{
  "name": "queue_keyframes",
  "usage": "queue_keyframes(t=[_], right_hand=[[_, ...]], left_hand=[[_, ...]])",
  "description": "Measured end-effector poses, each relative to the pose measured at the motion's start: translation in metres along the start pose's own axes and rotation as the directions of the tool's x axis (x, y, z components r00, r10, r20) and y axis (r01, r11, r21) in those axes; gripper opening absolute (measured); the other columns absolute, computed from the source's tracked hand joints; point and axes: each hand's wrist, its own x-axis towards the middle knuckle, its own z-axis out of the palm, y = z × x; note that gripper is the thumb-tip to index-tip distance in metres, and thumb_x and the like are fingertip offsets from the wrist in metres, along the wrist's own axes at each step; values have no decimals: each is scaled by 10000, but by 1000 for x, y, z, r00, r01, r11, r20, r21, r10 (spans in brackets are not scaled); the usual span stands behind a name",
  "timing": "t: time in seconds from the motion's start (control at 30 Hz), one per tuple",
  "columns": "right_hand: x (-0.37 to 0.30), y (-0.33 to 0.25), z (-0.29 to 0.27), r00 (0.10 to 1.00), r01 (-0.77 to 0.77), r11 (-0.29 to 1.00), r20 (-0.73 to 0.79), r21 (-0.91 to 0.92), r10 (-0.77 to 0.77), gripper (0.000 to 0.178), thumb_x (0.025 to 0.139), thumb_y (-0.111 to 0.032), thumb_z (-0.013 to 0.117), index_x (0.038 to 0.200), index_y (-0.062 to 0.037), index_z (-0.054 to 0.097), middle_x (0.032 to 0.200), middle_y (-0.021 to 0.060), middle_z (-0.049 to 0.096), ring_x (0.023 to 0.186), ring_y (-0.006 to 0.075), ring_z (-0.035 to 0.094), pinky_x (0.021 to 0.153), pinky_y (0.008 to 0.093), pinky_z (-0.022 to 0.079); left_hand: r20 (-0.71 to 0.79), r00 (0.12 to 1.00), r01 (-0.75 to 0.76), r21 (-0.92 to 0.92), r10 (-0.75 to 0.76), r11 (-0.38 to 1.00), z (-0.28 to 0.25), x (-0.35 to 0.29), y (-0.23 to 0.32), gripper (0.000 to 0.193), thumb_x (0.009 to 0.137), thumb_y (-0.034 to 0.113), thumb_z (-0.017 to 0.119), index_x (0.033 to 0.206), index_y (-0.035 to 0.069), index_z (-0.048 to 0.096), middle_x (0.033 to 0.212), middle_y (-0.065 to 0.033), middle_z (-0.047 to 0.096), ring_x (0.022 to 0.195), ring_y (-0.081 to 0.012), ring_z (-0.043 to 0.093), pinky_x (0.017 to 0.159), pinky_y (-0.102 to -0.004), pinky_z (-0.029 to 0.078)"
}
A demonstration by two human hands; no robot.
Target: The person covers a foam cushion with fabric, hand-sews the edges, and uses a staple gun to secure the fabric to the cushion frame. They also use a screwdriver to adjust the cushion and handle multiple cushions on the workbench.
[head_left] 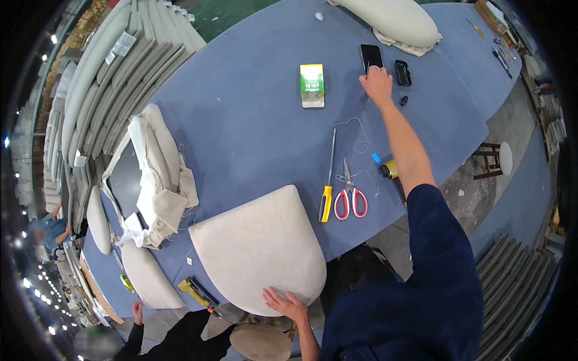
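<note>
My left hand lies with fingers spread on the rounded front of a beige upholstered seat cushion at the table's near edge. Farther off, my right arm reaches over the table. There my right hand has its curled fingers at the lower end of a black smartphone; the fingertips are partly hidden. A small black case lies just right of the phone. To the left stands a green and yellow box. Between my arms lie a yellow-handled screwdriver and red-and-white-handled scissors.
A yellow and black staple gun lies left of the cushion. Loose covers and another pad are beyond it. Stacked panels stand at the far left. A co-worker's hand is at the table's lower left. A stool stands right.
</note>
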Motion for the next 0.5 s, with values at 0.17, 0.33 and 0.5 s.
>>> queue_keyframes(t=[0.17, 0.33, 0.5], right_hand=[[-5, -7, -24, 997, 70, 958, -5, 279, -71, 202, 798, -235, 677, 845, -43, 630, 876, 162, 671, 900, 363, 640, 759, 502, 506], [-186, -149, -105, 916, -3, 537, 218, 844, -337, 177, 770, -147, 639, 917, -59, 679, 781, 149, 665, 725, 323, 664, 700, 440, 529], [-359, -231, -135, 704, -177, 325, 350, 929, -617, 214, 770, -166, 667, 757, -50, 488, 598, 118, 498, 535, 260, 517, 536, 401, 410]], left_hand=[[-18, 1000, -23, -201, 20, 979, -17, 11, -8, 495, 1002, 237, 535, 1423, -23, 517, 1555, -242, 427, 1447, -410, 389, 1206, -580, 222], [-221, 920, 194, -463, -324, 865, -42, 48, -108, 398, 1022, 258, 597, 1259, -61, 613, 1402, -251, 558, 1231, -377, 560, 1065, -510, 409], [103, 858, 469, -554, -503, 688, -19, 93, -214, 594, 1083, 445, 448, 1387, -64, 494, 1439, -223, 521, 1278, -331, 531, 1085, -472, 428]])
